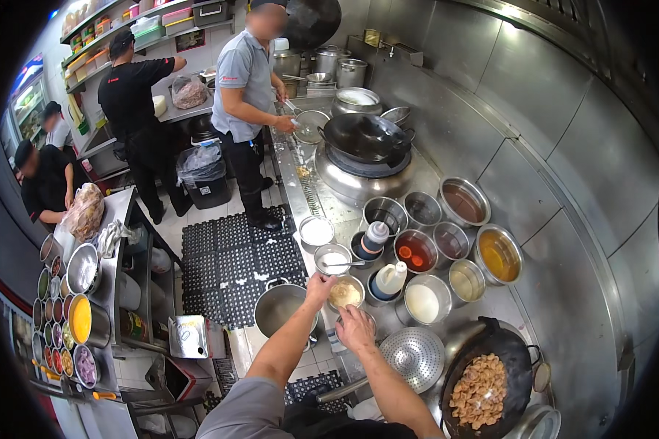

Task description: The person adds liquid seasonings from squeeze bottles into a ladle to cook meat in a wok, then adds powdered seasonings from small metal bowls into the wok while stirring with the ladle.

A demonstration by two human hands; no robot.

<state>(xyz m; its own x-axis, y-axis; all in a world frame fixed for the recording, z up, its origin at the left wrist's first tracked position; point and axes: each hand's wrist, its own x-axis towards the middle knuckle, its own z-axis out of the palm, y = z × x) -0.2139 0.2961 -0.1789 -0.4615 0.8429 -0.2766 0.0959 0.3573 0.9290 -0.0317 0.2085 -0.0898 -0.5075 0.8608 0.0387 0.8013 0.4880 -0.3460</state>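
My left hand [320, 289] is at the left rim of a metal pot of tan powder [346, 293], its fingers curled; what they grip, if anything, is hidden. Over a smaller metal pot [369, 322] just nearer to me is my right hand [356, 329], fingertips by the tan powder's near rim. Its palm side cannot be seen. Beyond my left hand, a spoon [345, 264] rests across a pot of white granules [332, 257]. To the right of my right hand lies a perforated ladle [412, 359]. Browned meat pieces [479, 390] fill part of a wok [513, 367].
Pots of red liquid [415, 251], white liquid [424, 302] and yellow oil [498, 255] crowd the steel counter, with squeeze bottles [390, 279] among them. A co-worker [247, 82] holds a strainer by another wok [368, 137]. A large pot [277, 310] stands low on my left.
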